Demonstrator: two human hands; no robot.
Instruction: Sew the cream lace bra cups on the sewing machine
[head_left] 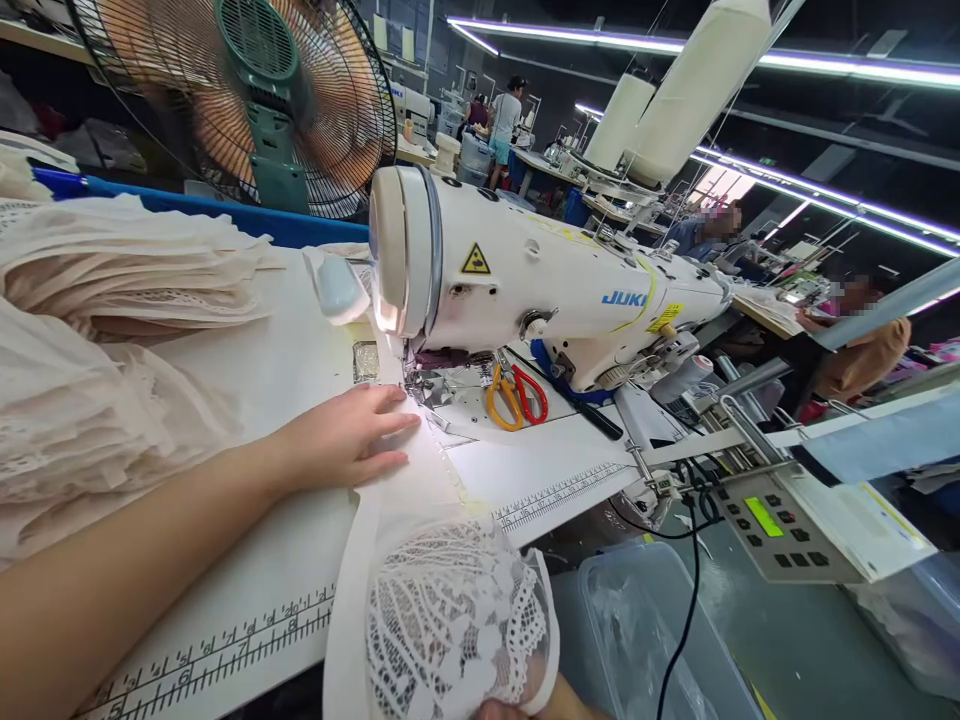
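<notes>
My left hand [364, 436] lies flat with its fingers apart on a white lace garment piece [450, 590], just short of the needle area of a white sewing machine [525, 260]. The fabric's plain strip runs up under the machine head, while its patterned lace part hangs over the table's front edge. At the bottom of the view, my right hand [559, 700] grips the lace by its lower edge; the thumb shows and most fingers are hidden behind the fabric. Snips [517, 395] with orange and red handles lie beside the needle area.
Stacked cream lace pieces [135, 270] cover the table's left side. A fan [262, 110] stands behind them. A black-handled tool [596, 418] lies under the machine arm. At right are a control panel [787, 525], a hanging cable and a clear plastic bin [660, 600]. Other people work farther back.
</notes>
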